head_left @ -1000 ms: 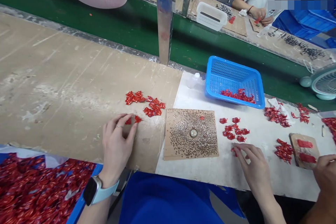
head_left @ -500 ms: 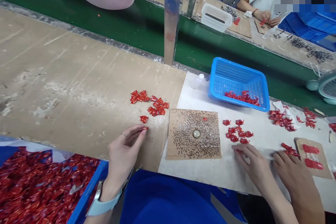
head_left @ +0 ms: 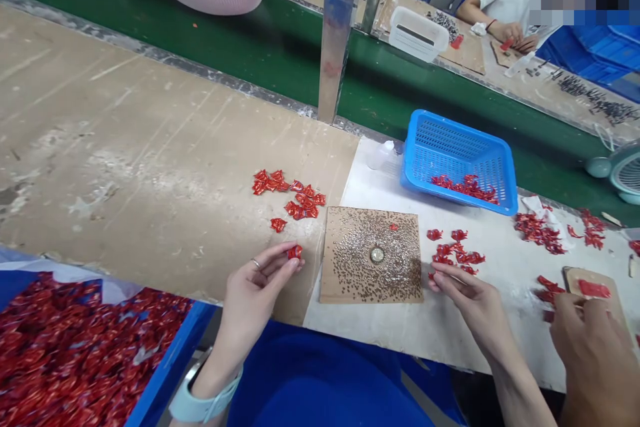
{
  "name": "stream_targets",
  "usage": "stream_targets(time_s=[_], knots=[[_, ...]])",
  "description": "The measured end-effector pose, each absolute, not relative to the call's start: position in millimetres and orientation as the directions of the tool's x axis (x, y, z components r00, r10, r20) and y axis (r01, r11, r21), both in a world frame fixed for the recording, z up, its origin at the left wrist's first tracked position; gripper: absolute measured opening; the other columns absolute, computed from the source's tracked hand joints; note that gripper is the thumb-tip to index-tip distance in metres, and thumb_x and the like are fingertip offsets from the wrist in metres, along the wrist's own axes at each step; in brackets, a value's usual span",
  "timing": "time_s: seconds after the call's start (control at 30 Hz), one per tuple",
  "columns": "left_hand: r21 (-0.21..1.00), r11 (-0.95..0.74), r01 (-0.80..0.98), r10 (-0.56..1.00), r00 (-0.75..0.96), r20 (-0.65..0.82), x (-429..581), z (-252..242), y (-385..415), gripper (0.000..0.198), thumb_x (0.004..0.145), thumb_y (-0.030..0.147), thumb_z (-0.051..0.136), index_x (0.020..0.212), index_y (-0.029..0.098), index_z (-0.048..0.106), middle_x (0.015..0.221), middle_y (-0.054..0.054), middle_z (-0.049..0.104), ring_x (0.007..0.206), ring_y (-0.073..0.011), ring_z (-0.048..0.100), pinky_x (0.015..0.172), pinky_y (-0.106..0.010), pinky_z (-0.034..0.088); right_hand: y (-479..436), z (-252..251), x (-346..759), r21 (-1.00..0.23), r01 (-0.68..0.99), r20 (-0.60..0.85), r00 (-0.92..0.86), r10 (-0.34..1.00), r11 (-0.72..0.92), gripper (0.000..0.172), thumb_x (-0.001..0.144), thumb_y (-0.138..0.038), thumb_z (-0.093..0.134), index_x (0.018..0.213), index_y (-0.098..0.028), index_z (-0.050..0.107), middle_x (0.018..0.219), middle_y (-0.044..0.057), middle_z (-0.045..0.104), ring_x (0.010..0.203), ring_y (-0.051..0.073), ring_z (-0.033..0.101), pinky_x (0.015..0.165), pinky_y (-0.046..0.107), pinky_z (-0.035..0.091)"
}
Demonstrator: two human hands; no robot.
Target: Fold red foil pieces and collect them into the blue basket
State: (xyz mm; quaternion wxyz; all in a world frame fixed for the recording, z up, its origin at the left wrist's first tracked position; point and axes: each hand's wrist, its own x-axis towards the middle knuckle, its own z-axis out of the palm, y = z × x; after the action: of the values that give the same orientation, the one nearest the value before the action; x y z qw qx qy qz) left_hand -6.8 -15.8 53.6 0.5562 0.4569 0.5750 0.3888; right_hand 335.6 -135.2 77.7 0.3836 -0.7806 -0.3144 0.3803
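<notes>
My left grip (head_left: 254, 292) is pinching a red piece (head_left: 295, 252) between thumb and fingers, just beside the board's left edge. My right grip (head_left: 477, 303) is pinching a second piece (head_left: 433, 282), mostly covered by my fingers, just beside the board's right edge. What has just changed is that the left piece is showing more of itself at my fingertips, and both grips are standing closer to the board (head_left: 331, 291) than a moment ago. To me that means the work is now centring on the board between my grips, its clear disc (head_left: 377, 254) lying about midway; neither piece appears to be touching it. A lone piece (head_left: 278, 225) is lying just ahead of my left grip, with the left group (head_left: 305, 203) farther ahead. The right group (head_left: 457, 253) is crowding the front of my right grip, so I judge that side tighter. The basket (head_left: 453, 140) is standing farther ahead of that grip. On edges: the desk's near edge is running below both grips, under my wrists, and the bin (head_left: 183, 350) is sitting low to the left of my left forearm. My widest room is lying left of my left grip, across the desk (head_left: 165, 203). To the right of my right grip, a strip of white sheet (head_left: 523, 293) is separating my fingers from a co-worker's hand (head_left: 593, 340), while our forearms are coming close together nearer me.
</notes>
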Motion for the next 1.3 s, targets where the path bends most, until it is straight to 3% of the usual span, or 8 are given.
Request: stream_targets(time_s=[0.23,0.47,0.63,0.8,0.9,1.07,1.2,1.3], knots=[[0.963,0.245,0.112,0.968,0.025,-0.249,1,56,-26,0.051,0.074,0.063,0.088,0.104,0.023,0.084,0.096,-0.009,0.085,0.088,-0.0256,0.083,0.086,-0.037,0.071,-102,72,297,-0.905,0.073,-0.349,0.435,0.83,-0.419,0.048,0.076,-0.063,0.091,0.1,-0.022,0.086,0.086,0.01,0.083,0.079,0.027,0.081,0.081,0.043,0.069],[0.97,0.225,0.093,0.971,0.06,-0.231,6,58,-31,0.042,0.085,0.056,0.08,0.109,0.022,0.083,0.091,-0.007,0.085,0.083,-0.023,0.084,0.084,-0.033,0.07,-84,62,278,-0.915,0.221,-0.233,0.391,0.89,-0.336,0.039,0.079,-0.057,0.087,0.097,-0.023,0.087,0.084,0.008,0.081,0.078,0.024,0.076,0.074,0.037,0.065],[0.978,0.187,0.093,0.979,0.06,-0.193,9,57,-30,0.03,0.091,0.047,0.073,0.105,0.022,0.081,0.088,-0.004,0.084,0.08,-0.0199,0.083,0.081,-0.028,0.069,-80,60,271,-0.888,0.379,-0.113,0.366,0.924,-0.259,0.022,0.088,-0.042,0.079,0.097,-0.024,0.087,0.07,0.002,0.069,0.058,0.016,0.055,0.055,0.029,0.049],[0.981,0.081,0.178,0.993,0.069,-0.095,8,56,-27,0.019,0.092,0.035,0.065,0.089,0.023,0.079,0.081,-0.001,0.077,0.069,-0.0138,0.076,0.068,-0.022,0.065,-77,62,263,-0.87,0.458,-0.026,0.328,0.944,-0.183,0.017,0.088,-0.033,0.074,0.098,-0.026,0.086,0.074,0.001,0.067,0.06,0.016,0.049,0.062,0.032,0.047],[0.963,0.024,0.268,0.997,0.062,-0.042,8,51,-28,0.017,0.093,0.029,0.061,0.098,0.022,0.075,0.083,-0.001,0.076,0.072,-0.0137,0.075,0.067,-0.023,0.063,-76,63,260,-0.874,0.453,-0.025,0.321,0.947,-0.177,0.016,0.087,-0.033,0.075,0.095,-0.027,0.086,0.075,0.001,0.068,0.06,0.016,0.048,0.065,0.033,0.047],[0.885,-0.092,0.456,0.996,0.055,0.076,6,40,-32,0.013,0.093,0.023,0.061,0.104,0.022,0.068,0.087,-0.001,0.074,0.075,-0.0154,0.073,0.071,-0.028,0.061,-77,65,260,-0.909,0.335,-0.116,0.37,0.922,-0.249,0.018,0.083,-0.04,0.083,0.094,-0.027,0.087,0.073,0.001,0.068,0.06,0.016,0.047,0.063,0.032,0.045],[0.786,-0.214,0.579,0.976,0.096,0.195,5,36,-33,0.016,0.097,0.02,0.058,0.104,0.022,0.072,0.097,-0.004,0.071,0.086,-0.0186,0.07,0.08,-0.034,0.059,-81,68,265,-0.933,0.112,-0.271,0.407,0.873,-0.342,0.028,0.08,-0.05,0.088,0.096,-0.026,0.087,0.074,0.003,0.07,0.063,0.016,0.053,0.059,0.029,0.043],[0.72,-0.281,0.635,0.958,0.135,0.254,6,32,-32,0.019,0.099,0.017,0.056,0.105,0.021,0.073,0.1,-0.007,0.069,0.092,-0.0218,0.067,0.083,-0.038,0.057,-82,73,268,-0.92,-0.063,-0.381,0.373,0.846,-0.387,0.037,0.073,-0.056,0.093,0.094,-0.026,0.087,0.073,0.002,0.069,0.056,0.012,0.045,0.053,0.026,0.037]])
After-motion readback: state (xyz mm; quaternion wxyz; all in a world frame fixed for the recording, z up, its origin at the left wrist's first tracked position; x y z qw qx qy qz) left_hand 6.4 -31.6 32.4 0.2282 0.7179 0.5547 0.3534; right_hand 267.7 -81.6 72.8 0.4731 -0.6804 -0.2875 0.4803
